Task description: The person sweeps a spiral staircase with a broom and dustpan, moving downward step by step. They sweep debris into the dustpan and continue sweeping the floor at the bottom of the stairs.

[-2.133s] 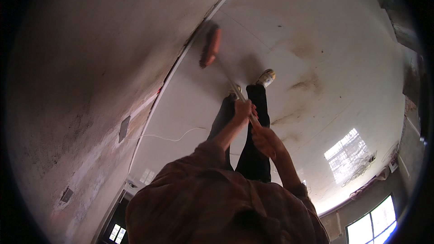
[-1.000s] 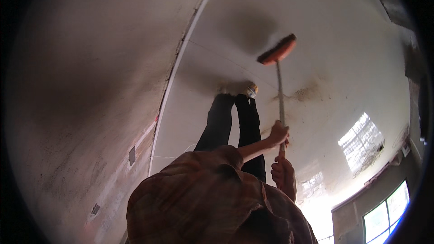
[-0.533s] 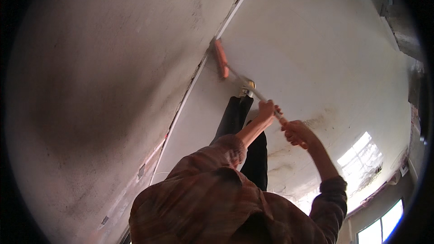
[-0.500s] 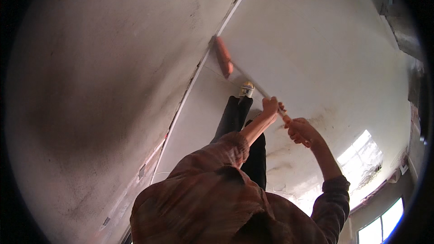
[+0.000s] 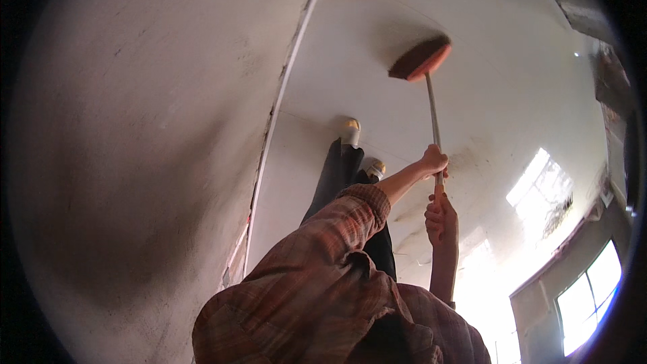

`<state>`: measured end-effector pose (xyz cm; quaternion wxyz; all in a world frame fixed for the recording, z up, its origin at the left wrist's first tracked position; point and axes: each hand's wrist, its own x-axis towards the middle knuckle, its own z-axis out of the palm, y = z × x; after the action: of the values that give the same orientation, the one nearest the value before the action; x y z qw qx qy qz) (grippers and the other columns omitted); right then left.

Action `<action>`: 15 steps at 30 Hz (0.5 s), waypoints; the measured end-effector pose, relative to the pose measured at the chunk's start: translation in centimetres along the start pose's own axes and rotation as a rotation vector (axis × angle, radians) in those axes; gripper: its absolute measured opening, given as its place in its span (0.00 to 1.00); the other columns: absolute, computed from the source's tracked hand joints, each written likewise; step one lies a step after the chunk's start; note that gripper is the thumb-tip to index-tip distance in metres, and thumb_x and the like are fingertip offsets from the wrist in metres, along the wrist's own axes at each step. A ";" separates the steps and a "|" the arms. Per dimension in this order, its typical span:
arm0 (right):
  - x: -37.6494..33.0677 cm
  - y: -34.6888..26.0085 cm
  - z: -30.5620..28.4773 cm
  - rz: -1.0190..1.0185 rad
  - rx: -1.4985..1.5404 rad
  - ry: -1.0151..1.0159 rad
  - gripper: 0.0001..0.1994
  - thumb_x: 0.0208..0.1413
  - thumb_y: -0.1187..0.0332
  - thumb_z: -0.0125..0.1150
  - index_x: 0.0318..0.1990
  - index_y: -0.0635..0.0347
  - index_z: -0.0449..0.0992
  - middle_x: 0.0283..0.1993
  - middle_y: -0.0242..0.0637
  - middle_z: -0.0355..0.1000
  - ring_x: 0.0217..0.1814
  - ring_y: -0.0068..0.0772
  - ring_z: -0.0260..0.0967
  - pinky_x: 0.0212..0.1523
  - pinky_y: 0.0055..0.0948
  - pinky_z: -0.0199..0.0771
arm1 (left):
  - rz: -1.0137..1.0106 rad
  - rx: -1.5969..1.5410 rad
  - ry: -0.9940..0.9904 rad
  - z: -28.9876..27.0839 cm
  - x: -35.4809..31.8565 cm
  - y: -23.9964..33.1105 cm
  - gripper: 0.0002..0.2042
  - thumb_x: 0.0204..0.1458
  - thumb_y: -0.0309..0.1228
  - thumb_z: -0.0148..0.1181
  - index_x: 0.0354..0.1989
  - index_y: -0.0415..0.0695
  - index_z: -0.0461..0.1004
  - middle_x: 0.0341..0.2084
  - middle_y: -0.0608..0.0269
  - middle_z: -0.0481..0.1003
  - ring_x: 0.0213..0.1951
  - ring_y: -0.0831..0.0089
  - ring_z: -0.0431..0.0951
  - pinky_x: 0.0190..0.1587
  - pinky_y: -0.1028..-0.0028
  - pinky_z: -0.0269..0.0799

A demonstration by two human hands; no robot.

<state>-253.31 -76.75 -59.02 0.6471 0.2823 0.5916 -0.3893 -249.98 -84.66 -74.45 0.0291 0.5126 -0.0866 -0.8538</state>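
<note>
I hold a long-handled broom [image 5: 419, 59] with a red-orange head and dark bristles out in front of me, right of my feet. Its bristles face away to the far left, just over or on the pale, glossy floor [image 5: 364, 13]; whether they touch, I cannot tell. My left hand [image 5: 435, 160] is wrapped round the pale shaft partway down. Close behind it, my right hand [image 5: 441, 219] grips the orange end of the handle.
A stained wall [image 5: 135, 128] fills the left side, with a white skirting strip [image 5: 286, 87] along its foot. My shoes [image 5: 351, 132] stand near that strip. Window light reflects off the floor at right; a window [image 5: 590, 296] shows at lower right. Dark-edged objects line the far right.
The broom head has swung from beside the skirting strip to the right, away from the wall. Both hands stay on the handle; my right hand has moved lower and inward.
</note>
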 end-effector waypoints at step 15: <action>-2.0 2.8 -2.2 0.204 0.130 -0.228 0.11 0.59 0.59 0.45 0.37 0.58 0.63 0.16 0.23 0.53 0.10 0.11 0.47 0.05 0.10 0.47 | 0.152 0.038 0.211 -3.0 -5.9 -3.0 0.09 0.46 0.23 0.49 0.29 0.31 0.55 0.15 0.58 0.64 0.10 0.67 0.68 0.10 0.70 0.66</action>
<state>-252.12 -73.11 -57.66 0.7267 0.3361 0.4560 -0.3886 -244.47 -81.26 -71.21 0.0927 0.5922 -0.1379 -0.7885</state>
